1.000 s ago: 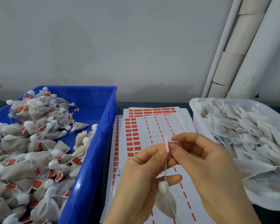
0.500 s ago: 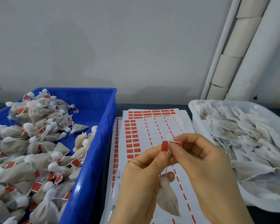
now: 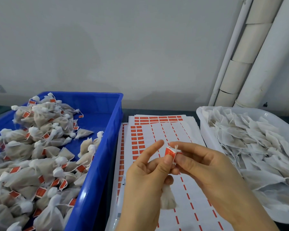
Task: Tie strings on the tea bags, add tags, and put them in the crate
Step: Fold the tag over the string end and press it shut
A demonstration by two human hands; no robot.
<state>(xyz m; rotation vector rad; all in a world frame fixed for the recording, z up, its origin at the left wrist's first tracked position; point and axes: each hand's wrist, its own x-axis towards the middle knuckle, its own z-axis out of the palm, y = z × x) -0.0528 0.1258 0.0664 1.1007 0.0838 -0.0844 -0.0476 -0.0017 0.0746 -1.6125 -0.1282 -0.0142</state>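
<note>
Both hands meet over the sticker sheets [image 3: 165,130] at a small red tag [image 3: 169,152] folded round a white string. My left hand [image 3: 147,177] presses the tag with its thumb, index finger raised straight. My right hand [image 3: 205,170] pinches the tag's right side and the string end between thumb and index finger. The tied tea bag [image 3: 167,198] hangs below on the string, partly hidden behind my left hand. The blue crate [image 3: 98,155] at the left holds several tagged tea bags [image 3: 40,147].
A white tray [image 3: 207,130] at the right is heaped with untied tea bags [image 3: 250,144]. White pipes [image 3: 257,52] run up the wall at the back right. The sticker sheets lie between crate and tray on a dark table.
The tag has been turned and folded so its red face shows. My left index finger has lifted off it. The tea bag hangs lower behind my left hand.
</note>
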